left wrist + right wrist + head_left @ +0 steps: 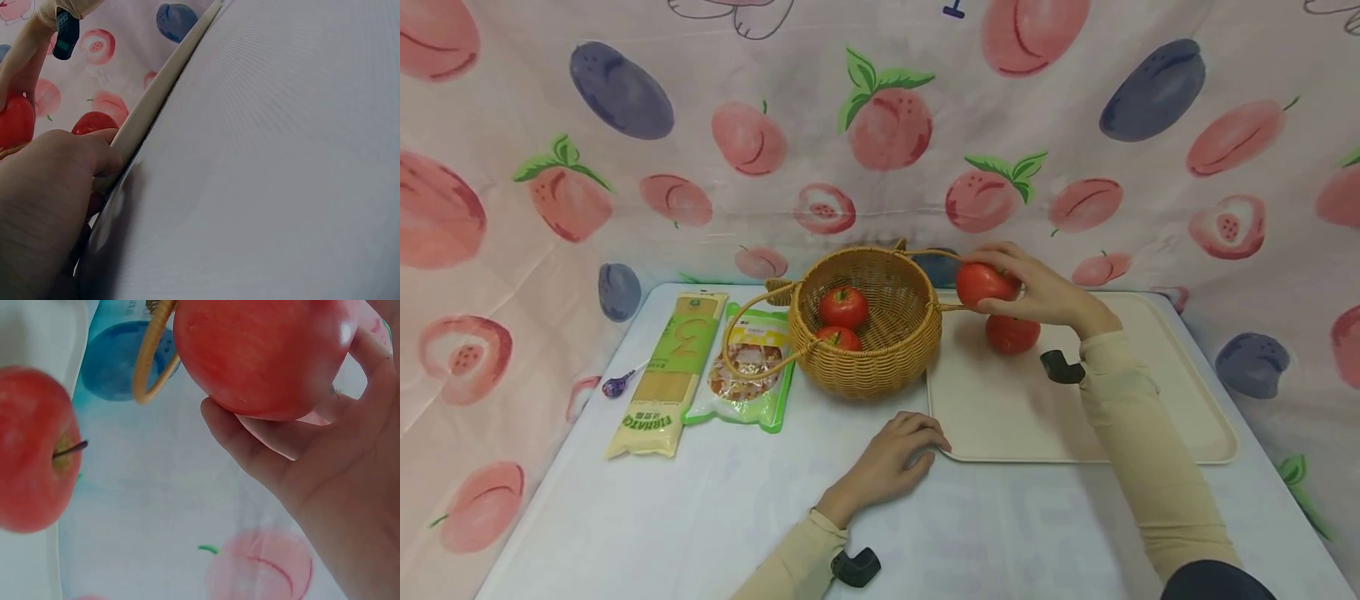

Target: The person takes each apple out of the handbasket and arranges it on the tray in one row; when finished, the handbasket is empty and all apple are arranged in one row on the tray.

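My right hand (1037, 287) grips a red apple (983, 285), fingers over its top and thumb below, raised above the beige tray (1135, 383). In the right wrist view the held apple (262, 356) overlaps the basket handle. Another red apple (1013, 333) lies on the tray just beneath; its stem shows in the right wrist view. Two more apples, one (844, 307) behind the other (839, 337), sit inside the wicker basket (868, 371). My left hand (887, 458) rests palm down at the tray's near left corner, its loosely bent fingers touching the rim.
Left of the basket lie a green-edged food packet (748, 358), a long pack of noodles (666, 375) and a wrapped lollipop (617, 385). One basket handle (733, 333) folds out over the food packet, the other toward the tray. A fruit-print cloth (880, 200) hangs behind the table.
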The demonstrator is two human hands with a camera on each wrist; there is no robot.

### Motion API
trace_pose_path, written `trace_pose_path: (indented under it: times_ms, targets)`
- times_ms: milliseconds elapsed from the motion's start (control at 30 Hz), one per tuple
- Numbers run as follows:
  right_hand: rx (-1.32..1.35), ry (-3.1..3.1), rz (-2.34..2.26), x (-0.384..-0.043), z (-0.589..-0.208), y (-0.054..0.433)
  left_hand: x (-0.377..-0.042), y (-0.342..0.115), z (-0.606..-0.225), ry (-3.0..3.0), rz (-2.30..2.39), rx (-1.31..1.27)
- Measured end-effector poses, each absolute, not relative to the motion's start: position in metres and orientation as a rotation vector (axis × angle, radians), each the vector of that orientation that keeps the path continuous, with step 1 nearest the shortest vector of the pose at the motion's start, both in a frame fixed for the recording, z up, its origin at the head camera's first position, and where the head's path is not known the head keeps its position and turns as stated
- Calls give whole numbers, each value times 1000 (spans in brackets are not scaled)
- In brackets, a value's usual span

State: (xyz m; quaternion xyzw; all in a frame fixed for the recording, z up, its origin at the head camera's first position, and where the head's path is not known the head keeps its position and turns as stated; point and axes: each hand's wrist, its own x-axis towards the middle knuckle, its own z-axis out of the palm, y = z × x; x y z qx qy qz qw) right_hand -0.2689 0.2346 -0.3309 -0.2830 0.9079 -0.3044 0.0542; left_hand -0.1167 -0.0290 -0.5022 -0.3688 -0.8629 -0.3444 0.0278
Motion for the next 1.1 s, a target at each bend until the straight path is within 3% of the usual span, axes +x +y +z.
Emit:
trace_pose_path:
  times_ms: [1100]
  targets:
    - [-595,2780,-932,-259,-366,301,-117,-29,-500,-2662,-1038,-1131]
